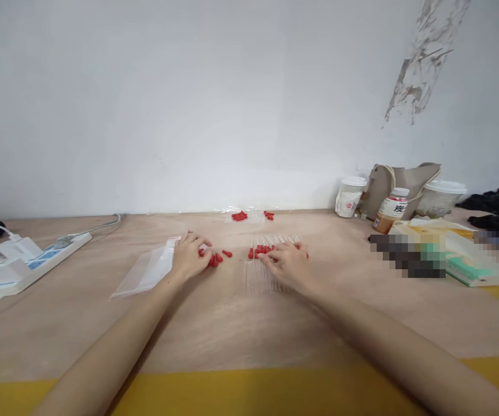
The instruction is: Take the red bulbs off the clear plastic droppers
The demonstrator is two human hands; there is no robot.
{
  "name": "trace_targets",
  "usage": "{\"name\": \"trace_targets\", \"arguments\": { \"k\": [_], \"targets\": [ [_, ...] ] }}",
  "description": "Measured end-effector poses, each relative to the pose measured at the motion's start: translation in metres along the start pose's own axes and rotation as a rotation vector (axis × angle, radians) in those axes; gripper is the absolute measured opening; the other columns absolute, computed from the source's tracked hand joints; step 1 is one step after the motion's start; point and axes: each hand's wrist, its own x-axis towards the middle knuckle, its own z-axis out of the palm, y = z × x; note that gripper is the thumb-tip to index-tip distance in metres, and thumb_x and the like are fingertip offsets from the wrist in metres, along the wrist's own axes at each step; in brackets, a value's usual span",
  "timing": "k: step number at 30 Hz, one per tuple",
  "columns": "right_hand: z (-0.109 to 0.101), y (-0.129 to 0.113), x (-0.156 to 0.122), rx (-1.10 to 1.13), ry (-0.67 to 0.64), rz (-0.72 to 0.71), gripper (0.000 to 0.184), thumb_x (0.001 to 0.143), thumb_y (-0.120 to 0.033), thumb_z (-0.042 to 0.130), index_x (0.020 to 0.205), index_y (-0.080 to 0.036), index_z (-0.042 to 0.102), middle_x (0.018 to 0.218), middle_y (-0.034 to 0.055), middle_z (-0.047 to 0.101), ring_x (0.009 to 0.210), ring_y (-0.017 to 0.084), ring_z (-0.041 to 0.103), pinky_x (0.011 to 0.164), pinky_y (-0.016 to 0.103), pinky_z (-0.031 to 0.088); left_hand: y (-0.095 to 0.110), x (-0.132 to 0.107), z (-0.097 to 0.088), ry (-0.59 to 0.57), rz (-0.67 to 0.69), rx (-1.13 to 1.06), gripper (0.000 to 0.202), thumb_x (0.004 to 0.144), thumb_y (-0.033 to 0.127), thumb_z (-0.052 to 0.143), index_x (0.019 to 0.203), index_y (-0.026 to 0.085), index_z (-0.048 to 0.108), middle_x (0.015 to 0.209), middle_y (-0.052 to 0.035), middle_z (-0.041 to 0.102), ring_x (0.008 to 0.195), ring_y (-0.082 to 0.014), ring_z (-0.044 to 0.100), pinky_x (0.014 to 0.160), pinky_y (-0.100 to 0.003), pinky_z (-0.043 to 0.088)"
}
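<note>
My left hand (191, 254) rests at a small pile of red rubber bulbs (215, 260), its fingers curled, with a red bulb showing between thumb and fingers. One loose bulb lies just right of the pile. To the right, a row of thin clear tubes (258, 283) lies side by side on the table, with red bulbs (263, 250) across it. My right hand (290, 263) lies over this row with fingers spread, touching the bulbs and hiding part of them. A flat clear zip bag (149, 268) is beside and partly behind my left hand.
Near the wall lie more red bulbs (239, 215) and clear plastic. A power strip (36, 266) with chargers is at the left. Lidded cups (350, 199), a drink bottle (391, 211), a grey bag (374, 190) and a green-and-white box (470, 268) stand at the right.
</note>
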Motion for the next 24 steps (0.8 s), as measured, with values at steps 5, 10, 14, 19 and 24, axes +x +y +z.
{"name": "trace_targets", "arguments": {
  "k": [5,10,14,19,24],
  "targets": [
    [-0.005,0.046,-0.011,-0.085,0.125,0.03,0.048,0.087,-0.04,0.039,0.049,-0.016,0.056,0.056,-0.001,0.058,0.062,0.01,0.048,0.077,0.033,0.018,0.045,0.005,0.01,-0.256,0.082,-0.019,0.016,0.07,0.024,0.048,0.075,0.023,0.064,0.091,-0.0031,0.06,0.092,-0.0219,0.049,0.084,-0.037,0.032],
    [-0.002,0.052,-0.02,-0.118,0.175,0.023,0.045,0.086,-0.037,0.042,0.048,-0.016,0.055,0.054,-0.0017,0.057,0.061,0.009,0.048,0.078,0.032,0.018,0.075,0.029,0.036,-0.369,0.015,-0.007,0.026,0.07,0.041,0.051,0.063,0.021,0.066,0.084,-0.0074,0.062,0.092,-0.0273,0.049,0.082,-0.042,0.032],
    [-0.003,0.049,-0.022,-0.114,0.167,-0.023,0.044,0.086,-0.036,0.042,0.049,-0.016,0.055,0.053,-0.0021,0.056,0.059,0.009,0.046,0.08,0.033,0.018,0.085,0.042,0.053,-0.412,-0.027,-0.016,0.029,0.065,0.043,0.055,0.052,0.019,0.063,0.079,-0.01,0.062,0.09,-0.0287,0.051,0.079,-0.042,0.034],
    [0.0,0.051,-0.023,-0.081,0.175,-0.026,0.04,0.085,-0.035,0.044,0.052,-0.018,0.059,0.054,-0.0013,0.056,0.061,0.01,0.048,0.081,0.034,0.019,0.081,0.038,0.049,-0.318,-0.129,-0.004,0.031,0.067,0.041,0.053,0.05,0.016,0.059,0.074,-0.0138,0.062,0.085,-0.0314,0.053,0.072,-0.042,0.037],
    [-0.002,0.048,-0.023,0.012,0.231,-0.049,0.027,0.083,-0.036,0.046,0.069,-0.018,0.062,0.078,0.0037,0.059,0.077,0.015,0.052,0.082,0.034,0.025,0.062,0.007,0.016,-0.209,-0.034,-0.048,0.009,0.069,0.025,0.05,0.067,0.018,0.055,0.074,-0.0064,0.061,0.075,-0.0218,0.055,0.072,-0.034,0.038]
  ]
}}
